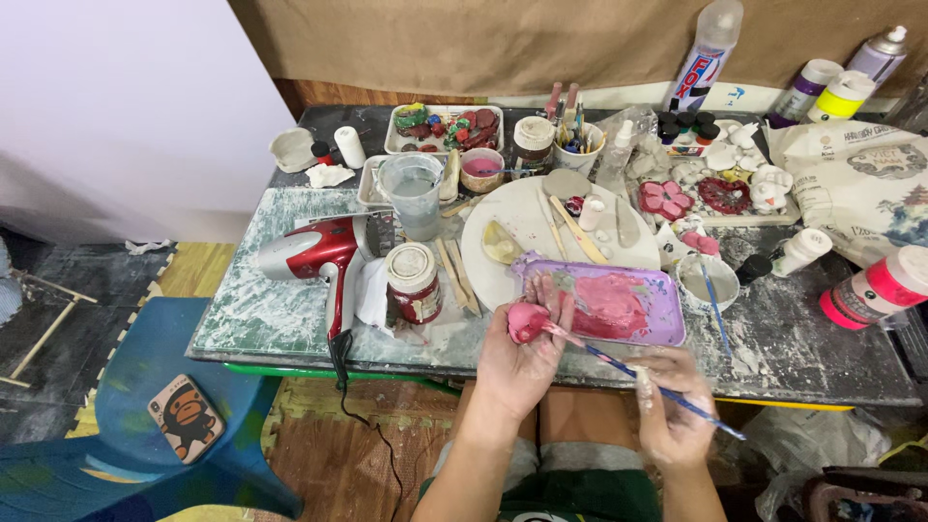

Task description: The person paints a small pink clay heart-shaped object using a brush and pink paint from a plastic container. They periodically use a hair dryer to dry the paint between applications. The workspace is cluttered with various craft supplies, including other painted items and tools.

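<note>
My left hand grips a small pink-painted clay piece just in front of the table edge. My right hand holds a thin blue-handled paintbrush whose tip touches the pink piece. Right behind them lies a purple rectangular tray smeared with pink paint. Both hands are dusted with white and pink.
A red hair dryer lies at the left of the paint-stained table, its cord hanging down. Jars, a water pitcher, a round white board with tools, small clay figures, paint bottles and spray cans crowd the top. A blue chair with a phone stands left.
</note>
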